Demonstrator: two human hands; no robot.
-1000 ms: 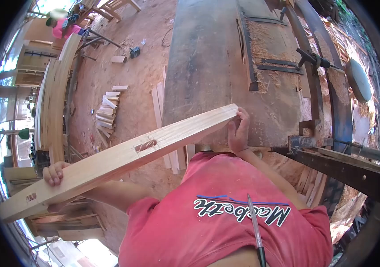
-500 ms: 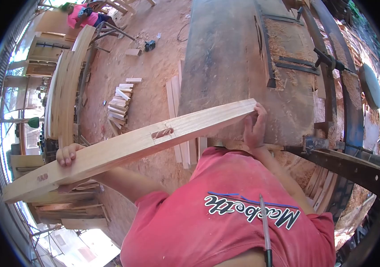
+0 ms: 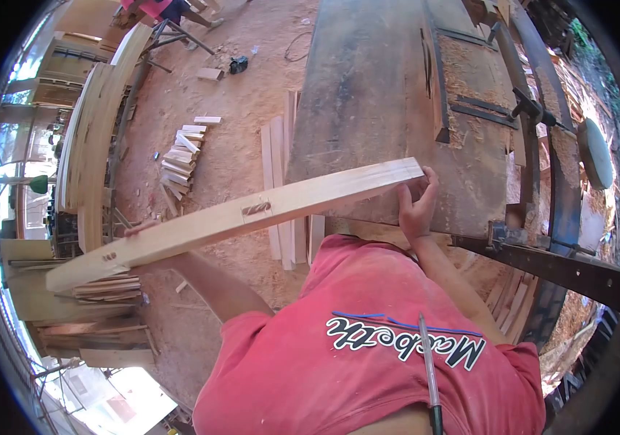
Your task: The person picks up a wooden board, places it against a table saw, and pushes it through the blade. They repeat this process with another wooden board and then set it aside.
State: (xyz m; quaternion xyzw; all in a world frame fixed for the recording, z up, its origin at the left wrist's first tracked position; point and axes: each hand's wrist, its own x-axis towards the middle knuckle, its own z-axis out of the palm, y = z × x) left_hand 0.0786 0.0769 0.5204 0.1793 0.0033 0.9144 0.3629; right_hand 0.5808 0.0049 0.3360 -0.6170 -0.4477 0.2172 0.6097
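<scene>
A long pale wooden beam (image 3: 310,191) spans the view, held between my two hands. A rough-edged mortise (image 3: 257,209) is cut in its upper face near the middle, and a smaller mortise (image 3: 109,257) shows toward the left end. My left hand (image 3: 167,262) is wrapped under the beam near that end, its fingertips showing over the far edge and its palm partly hidden by the wood. At the right end, my right hand (image 3: 419,205) grips the corner with curled fingers. This end lies over the near part of the dark workbench (image 3: 368,94).
Metal clamps (image 3: 531,109) and wood shavings (image 3: 469,61) lie on the bench's right side. Short offcuts (image 3: 181,156) are piled on the dirt floor, with long planks (image 3: 92,145) stacked at left. Upright boards (image 3: 275,188) lean by the bench. Another person (image 3: 172,10) is at the far left.
The beam's left end has moved right and up in view, while the right end stays near the bench. My left fingers have slid off the upper face to the far edge.
</scene>
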